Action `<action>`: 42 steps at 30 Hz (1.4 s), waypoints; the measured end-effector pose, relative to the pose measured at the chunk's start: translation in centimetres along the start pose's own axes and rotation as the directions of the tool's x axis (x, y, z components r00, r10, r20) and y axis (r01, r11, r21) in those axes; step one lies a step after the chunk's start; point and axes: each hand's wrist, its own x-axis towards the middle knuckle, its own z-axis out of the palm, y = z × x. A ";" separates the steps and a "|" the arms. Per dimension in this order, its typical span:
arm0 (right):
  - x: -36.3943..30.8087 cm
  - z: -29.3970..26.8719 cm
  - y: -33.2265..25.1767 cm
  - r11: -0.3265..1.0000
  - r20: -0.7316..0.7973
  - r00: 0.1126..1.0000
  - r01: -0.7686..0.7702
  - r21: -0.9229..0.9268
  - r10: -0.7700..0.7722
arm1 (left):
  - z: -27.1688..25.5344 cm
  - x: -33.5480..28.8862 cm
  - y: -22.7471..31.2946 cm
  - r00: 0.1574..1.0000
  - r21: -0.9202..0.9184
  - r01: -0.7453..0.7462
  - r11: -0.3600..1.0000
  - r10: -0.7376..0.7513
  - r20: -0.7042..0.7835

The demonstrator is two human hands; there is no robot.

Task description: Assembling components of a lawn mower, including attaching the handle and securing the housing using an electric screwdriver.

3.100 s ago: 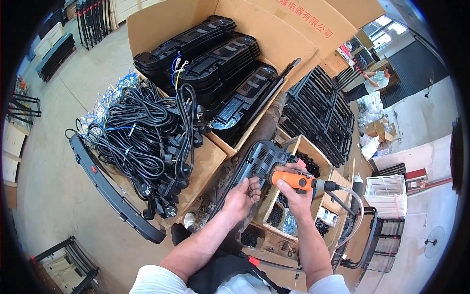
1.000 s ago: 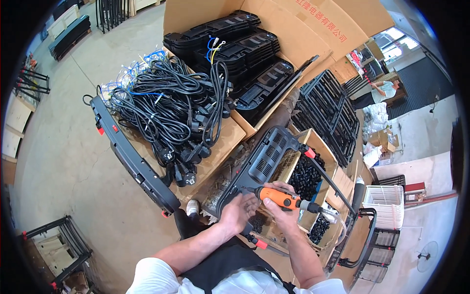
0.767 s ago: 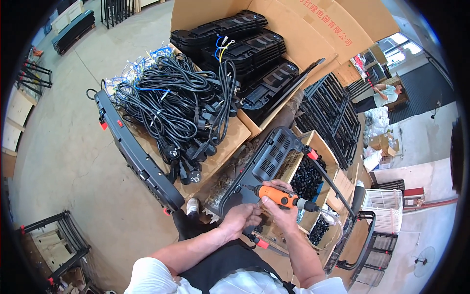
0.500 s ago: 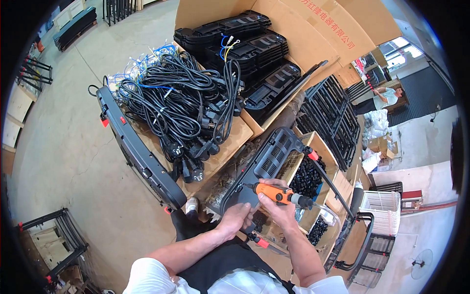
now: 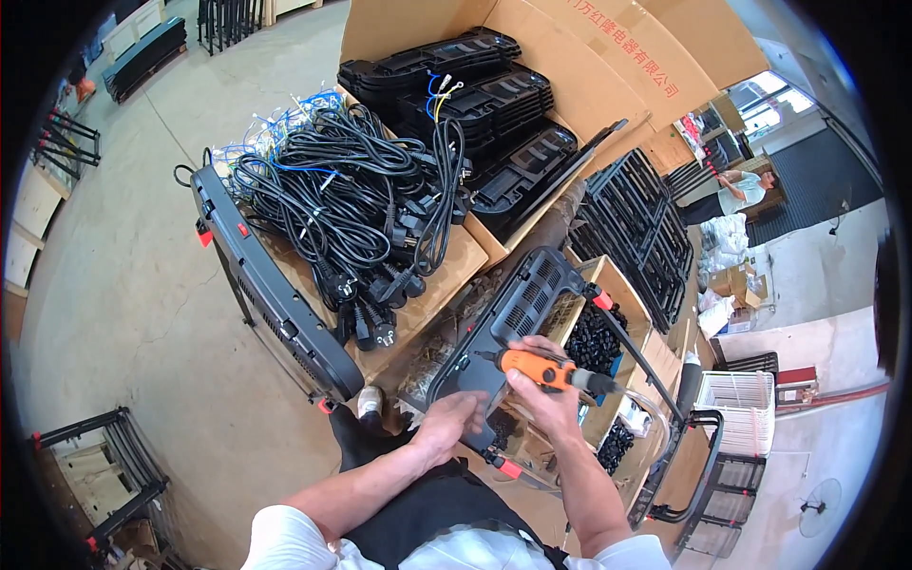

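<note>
My right hand (image 5: 543, 391) is wrapped round an orange electric screwdriver (image 5: 537, 369), whose tip points left over a black plastic panel (image 5: 470, 380). A clear hose (image 5: 651, 407) trails from the tool's rear end. Low on the same panel lies my left hand (image 5: 450, 424), its fingers stretched toward the panel edge and somewhat blurred; nothing shows in them. The panel has slotted vents at its far end, with black legs and red fittings at its sides. Whether the screwdriver tip touches a screw is too small to tell.
Bundled black power cords (image 5: 323, 190) with plugs lie on cardboard at the left, beside another black vented unit (image 5: 275, 294). Stacked black housings fill a carton (image 5: 608, 57) behind. Wooden bins (image 5: 641, 342) of small black parts stand right, near black frames (image 5: 632, 237). A person stands farther off.
My right hand and the screwdriver have shifted slightly right and up. The left hand's fingers have moved a little to the left and spread out more on the panel.
</note>
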 end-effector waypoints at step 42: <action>-3.6 0.5 3.1 0.997 0.067 0.995 0.077 -0.008 -0.077 | -0.7 2.8 -0.3 1.000 -0.626 0.010 0.780 -0.023 -0.012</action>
